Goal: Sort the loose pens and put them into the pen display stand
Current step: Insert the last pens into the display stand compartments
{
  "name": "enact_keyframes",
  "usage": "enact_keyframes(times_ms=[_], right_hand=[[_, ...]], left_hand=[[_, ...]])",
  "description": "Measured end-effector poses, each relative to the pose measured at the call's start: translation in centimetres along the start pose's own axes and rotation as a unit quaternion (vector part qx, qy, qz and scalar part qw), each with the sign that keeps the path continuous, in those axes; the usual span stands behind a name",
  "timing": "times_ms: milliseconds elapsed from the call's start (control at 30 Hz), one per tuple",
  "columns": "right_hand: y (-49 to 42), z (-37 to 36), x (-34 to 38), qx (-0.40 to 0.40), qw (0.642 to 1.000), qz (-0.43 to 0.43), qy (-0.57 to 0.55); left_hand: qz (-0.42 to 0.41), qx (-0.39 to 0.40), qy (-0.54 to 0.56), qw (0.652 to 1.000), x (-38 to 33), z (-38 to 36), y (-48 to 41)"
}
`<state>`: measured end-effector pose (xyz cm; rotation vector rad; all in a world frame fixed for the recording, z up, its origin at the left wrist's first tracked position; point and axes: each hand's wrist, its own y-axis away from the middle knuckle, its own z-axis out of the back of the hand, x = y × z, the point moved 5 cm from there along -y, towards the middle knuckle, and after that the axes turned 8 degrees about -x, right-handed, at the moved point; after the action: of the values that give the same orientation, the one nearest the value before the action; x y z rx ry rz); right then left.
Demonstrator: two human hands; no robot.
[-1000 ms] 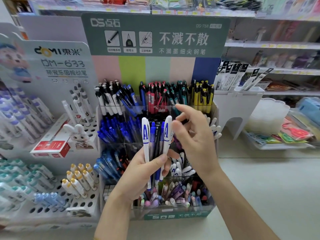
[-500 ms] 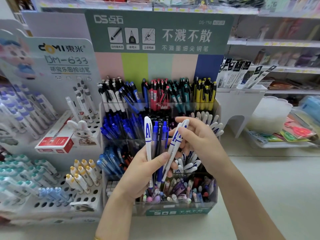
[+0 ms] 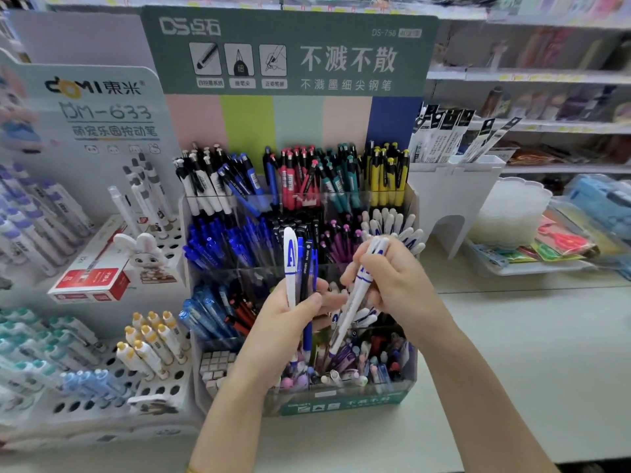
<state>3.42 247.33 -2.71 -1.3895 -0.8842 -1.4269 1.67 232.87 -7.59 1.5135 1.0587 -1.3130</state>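
The tiered pen display stand [image 3: 345, 401] has clear compartments packed with pens sorted by colour. In front of its middle rows, my left hand [image 3: 273, 332] grips a small bundle of pens [image 3: 300, 268]: one white pen with a blue "A" plus blue and black ones, held upright. My right hand [image 3: 396, 281] pinches a white pen with blue bands [image 3: 355, 298], tilted with its tip down toward the front compartments. Matching white pens [image 3: 392, 223] fill the middle-row right compartment just behind my right hand.
A white stand of capped pens [image 3: 102, 380] sits to the left with a red box [image 3: 88, 281] and a rabbit figure. A white rack of refills [image 3: 454, 186] stands at right, beside trays of stationery [image 3: 532, 261]. The pale counter [image 3: 512, 370] stretches to the right.
My right hand has pulled one white pen out of the left hand's bundle and lowered it to the right, tip down. The left hand keeps the remaining pens upright.
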Motion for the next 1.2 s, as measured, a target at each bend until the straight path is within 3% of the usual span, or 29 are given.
enact_keyframes(times_ms=[133, 267, 400, 633, 833, 967, 1067, 1200], right_hand=[[0.7, 0.5, 0.1, -0.021, 0.998, 0.051, 0.03], [1.6, 0.3, -0.1, -0.046, 0.998, 0.048, -0.015], [2.6, 1.3, -0.7, -0.115, 0.991, 0.044, -0.057], [3.7, 2.1, -2.0, -0.171, 0.983, 0.069, 0.021], [2.9, 3.2, -3.6, -0.167, 0.985, 0.033, 0.022], [2.6, 5.4, -3.1, -0.226, 0.973, 0.042, -0.019], [3.2, 6.6, -2.6, -0.266, 0.962, 0.056, -0.037], [4.7, 3.2, -3.8, -0.23, 0.971, 0.054, -0.042]], left_hand=[[-0.045, -0.05, -0.094, 0.993, 0.0, -0.8, 0.1], [-0.116, -0.032, -0.196, 0.973, -0.5, -2.7, 0.6], [-0.12, -0.03, -0.254, 0.959, 0.1, -3.7, 1.1], [-0.117, -0.012, -0.322, 0.94, 0.9, -4.5, 2.1], [-0.08, -0.034, -0.291, 0.953, 0.6, -3.8, 2.1], [-0.055, -0.039, -0.248, 0.966, 0.1, -1.9, 2.5], [-0.054, -0.097, -0.217, 0.97, -0.3, 0.5, 2.6], [-0.077, -0.17, -0.189, 0.964, -0.4, 2.6, 2.4]])
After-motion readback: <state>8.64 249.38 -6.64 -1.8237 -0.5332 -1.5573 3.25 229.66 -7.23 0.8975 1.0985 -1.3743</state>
